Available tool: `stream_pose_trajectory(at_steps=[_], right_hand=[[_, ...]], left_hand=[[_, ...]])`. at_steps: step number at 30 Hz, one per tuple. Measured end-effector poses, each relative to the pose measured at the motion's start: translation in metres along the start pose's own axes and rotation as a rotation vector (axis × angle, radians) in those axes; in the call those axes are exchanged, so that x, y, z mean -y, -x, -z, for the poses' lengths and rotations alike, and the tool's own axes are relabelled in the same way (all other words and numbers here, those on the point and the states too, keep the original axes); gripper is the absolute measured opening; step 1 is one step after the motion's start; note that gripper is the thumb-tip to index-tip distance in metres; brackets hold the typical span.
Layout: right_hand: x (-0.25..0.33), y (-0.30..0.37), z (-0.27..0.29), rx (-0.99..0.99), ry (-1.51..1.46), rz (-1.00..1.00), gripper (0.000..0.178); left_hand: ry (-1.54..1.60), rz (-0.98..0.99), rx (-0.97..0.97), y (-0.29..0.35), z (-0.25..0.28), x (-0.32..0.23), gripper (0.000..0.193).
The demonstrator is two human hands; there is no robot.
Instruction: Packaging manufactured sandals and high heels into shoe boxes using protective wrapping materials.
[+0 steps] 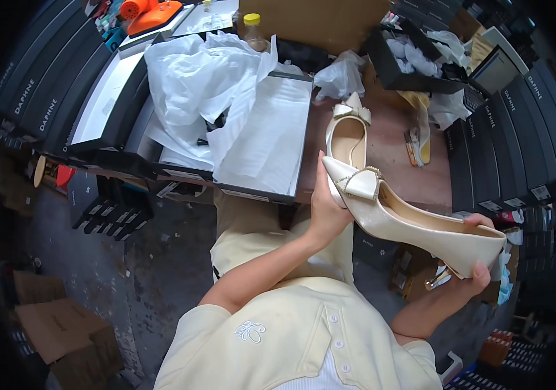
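Head view, looking down. A cream satin heeled shoe (pixel 414 224) with a bow and beaded trim at its pointed toe is held in the air between both hands, above the person's lap and just in front of the brown table edge (pixel 388 185). The left hand (pixel 326 211) grips the toe end, thumb up along the side of the toe, fingers wrapped beneath. The right hand (pixel 476 266) closes around the heel end, fingertips curling over the back rim. The shoe lies nearly level, toe toward the left hand, opening facing up.

A second matching shoe (pixel 348 136) rests on the table just beyond the held toe, its bow pointing away. To the left sits an open black shoebox (pixel 261 140) lined with white tissue paper (pixel 200 84). Stacked dark boxes (pixel 518 136) stand on the right.

The palm of the right hand and most of its fingers are hidden behind the shoe; the heel itself is only partly seen as a thin metallic piece below the hand. The left fingers are concealed under the toe.

Both forearms rise from the lower edge, elbows bent, the left crossing the lap, the right angled outward.
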State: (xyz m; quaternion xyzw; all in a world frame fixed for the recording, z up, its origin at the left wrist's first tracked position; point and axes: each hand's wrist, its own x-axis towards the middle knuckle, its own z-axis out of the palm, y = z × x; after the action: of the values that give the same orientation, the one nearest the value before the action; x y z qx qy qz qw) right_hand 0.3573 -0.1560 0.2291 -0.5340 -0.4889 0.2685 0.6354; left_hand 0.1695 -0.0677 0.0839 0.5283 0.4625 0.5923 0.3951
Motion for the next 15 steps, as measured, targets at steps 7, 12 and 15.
stream_pose_trajectory(at_steps=[7, 12, 15], right_hand=[[0.000, -0.007, 0.002, 0.000, -0.042, -0.044, 0.076], [0.006, -0.010, -0.004, -0.002, -0.068, -0.118, 0.073], [0.014, -0.012, -0.007, -0.051, -0.050, -0.132, 0.072]], left_hand=[[0.024, 0.022, 0.059, 0.000, -0.004, -0.009, 0.112], [0.073, 0.114, 0.107, 0.004, 0.002, 0.003, 0.094], [0.156, 0.128, 0.080, 0.004, -0.002, 0.000, 0.096]])
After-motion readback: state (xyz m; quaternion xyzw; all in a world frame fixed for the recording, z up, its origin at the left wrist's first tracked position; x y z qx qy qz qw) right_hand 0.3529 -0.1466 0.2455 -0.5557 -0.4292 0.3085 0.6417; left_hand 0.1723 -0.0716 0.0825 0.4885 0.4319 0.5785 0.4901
